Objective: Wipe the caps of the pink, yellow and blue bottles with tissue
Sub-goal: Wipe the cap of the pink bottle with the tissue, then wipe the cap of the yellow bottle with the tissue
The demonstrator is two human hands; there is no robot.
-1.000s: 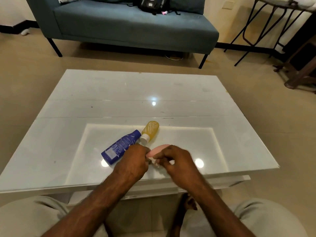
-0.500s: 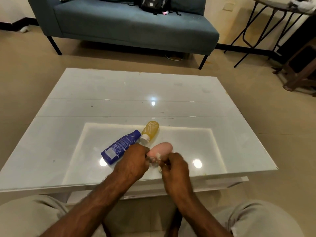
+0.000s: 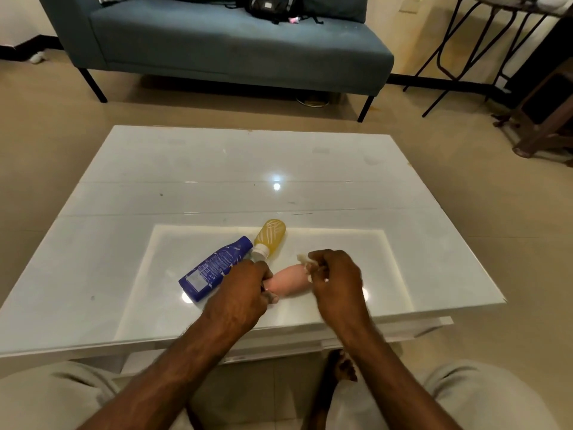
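Note:
The pink bottle (image 3: 290, 280) lies on its side near the front of the white table (image 3: 217, 169). My left hand (image 3: 240, 294) is closed around its cap end, which hides the cap. My right hand (image 3: 336, 282) is over the bottle's other end, pinching a crumpled white tissue (image 3: 305, 260). The blue bottle (image 3: 214, 270) lies flat just left of my left hand. The yellow bottle (image 3: 270, 235) lies behind it, white cap (image 3: 259, 252) pointing toward me, close to my left knuckles.
A blue-grey sofa (image 3: 223, 48) with a black bag (image 3: 273, 6) stands beyond the table. Black metal legs (image 3: 459, 51) and dark wooden furniture (image 3: 545, 113) are at the far right. My knees and a bare foot (image 3: 342, 366) are below the table's front edge.
My right hand has pulled the tissue away from the pink bottle's cap end and moved right, over the bottle's far end. The left hand keeps its hold. The blue and yellow bottles stayed put.

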